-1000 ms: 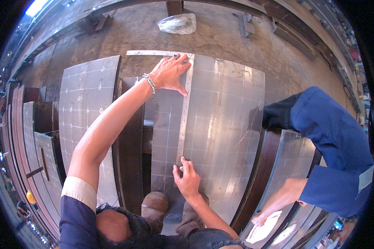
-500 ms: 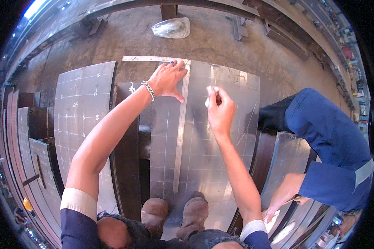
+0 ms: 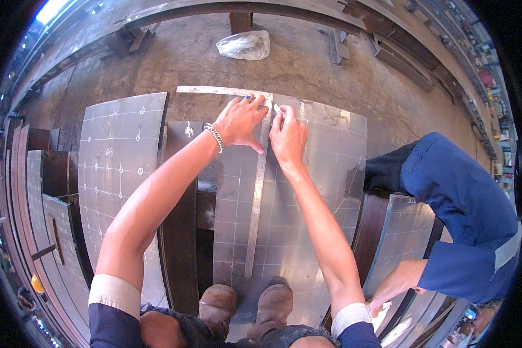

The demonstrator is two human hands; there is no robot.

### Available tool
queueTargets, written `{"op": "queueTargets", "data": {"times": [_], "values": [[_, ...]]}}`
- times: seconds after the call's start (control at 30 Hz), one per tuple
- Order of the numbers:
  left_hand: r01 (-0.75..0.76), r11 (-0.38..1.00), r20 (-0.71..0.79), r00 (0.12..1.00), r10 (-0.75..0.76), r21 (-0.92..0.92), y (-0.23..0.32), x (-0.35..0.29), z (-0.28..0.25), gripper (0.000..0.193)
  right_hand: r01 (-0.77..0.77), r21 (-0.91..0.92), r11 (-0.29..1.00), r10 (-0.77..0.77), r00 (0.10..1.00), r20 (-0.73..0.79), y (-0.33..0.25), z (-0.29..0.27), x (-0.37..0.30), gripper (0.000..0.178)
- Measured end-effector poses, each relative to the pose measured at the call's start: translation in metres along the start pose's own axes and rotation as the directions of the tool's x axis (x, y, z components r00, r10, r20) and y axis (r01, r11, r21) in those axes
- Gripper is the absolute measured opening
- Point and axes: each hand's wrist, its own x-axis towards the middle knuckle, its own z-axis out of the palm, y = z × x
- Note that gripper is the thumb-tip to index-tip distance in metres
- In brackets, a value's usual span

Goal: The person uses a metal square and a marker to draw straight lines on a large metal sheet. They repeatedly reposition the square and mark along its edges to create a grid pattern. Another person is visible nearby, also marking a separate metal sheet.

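A steel square lies on a grey metal plate marked with a grid of thin white lines. Its long blade runs toward my boots, and the short arm reaches left past the plate's far edge. My left hand, fingers spread, presses down at the square's corner, the thumb beside the long blade. Close to its right, my right hand pinches a small white stick of chalk. The chalk's tip is by the blade's right edge near the corner; whether it touches the plate I cannot tell.
My boots stand on the plate's near end. Another plate with lines and circled marks lies left, across a gap with dark beams. A person in blue works close on the right. A clear plastic bag lies beyond.
My right hand has moved left and away from me, bringing the chalk to the square's blade. My left hand stays on the square. The whole view has shifted slightly.
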Motion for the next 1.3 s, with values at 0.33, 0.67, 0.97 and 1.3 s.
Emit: {"op": "queueTargets", "data": {"times": [0.33,0.67,0.97,1.3], "values": [[0.001,1.0,0.013,1.0,-0.002,0.031,0.001,0.0,-0.001,0.102,0.061,-0.014,0.998,-0.061,0.998,0.005,0.0,0.01,0.012,0.016],[0.003,0.999,-0.009,1.0,-0.003,0.05,-0.001,0.0,0.003,0.101,0.05,-0.016,0.999,-0.041,0.934,0.356,-0.013,-0.049,-0.049,0.011],[0.03,0.998,0.054,0.998,-0.032,0.05,0.002,0.0,-0.002,0.106,-0.29,0.39,0.874,0.243,0.956,0.167,-0.015,-0.096,-0.063,0.012],[0.132,0.989,-0.021,0.991,-0.131,0.066,0.014,-0.019,0.007,0.104,-0.306,0.027,0.951,0.259,0.845,0.468,-0.019,-0.097,-0.267,0.02]]}}
